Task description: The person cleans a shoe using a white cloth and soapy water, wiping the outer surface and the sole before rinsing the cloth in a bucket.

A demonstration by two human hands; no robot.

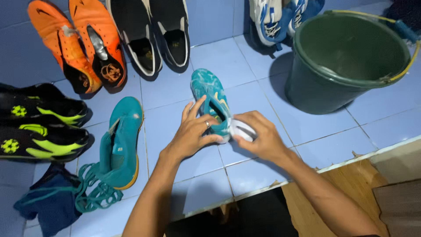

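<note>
Teal football boot (210, 98), patterned, laid toe-away on the blue tiled floor (245, 66) at centre, heel end nearest the person. It is gripped at the heel and collar by the left hand (193, 131), fingers half-curled over the upper and thumb along the side; a ring is worn on one finger. The right hand (258, 136) is closed around a white, crumpled wad (242, 130), possibly paper or cloth, pressed at the boot's opening; its material cannot be told for certain.

Handling, as judged: light; upper thin and pliable, sole plate stiffer, heel counter the firmest place for a hold. The glossy upper is likely to be slick if wet. Not fragile.

Surroundings: a second teal boot (123, 140) lies to the left, its loose teal laces (94, 193) trailing over a dark blue cloth (48, 206). Black boots with neon-yellow markings (44, 127) are ranged at far left; an orange pair (81, 44) and a black pair with white trim (158, 35) at the top; white-and-blue shoes (276, 17) at upper right. A dark green bucket (351, 61) with a yellow handle stands just right of the boot's toe, the nearest obstruction. A wooden edge (333, 184) borders the tiles below.
</note>
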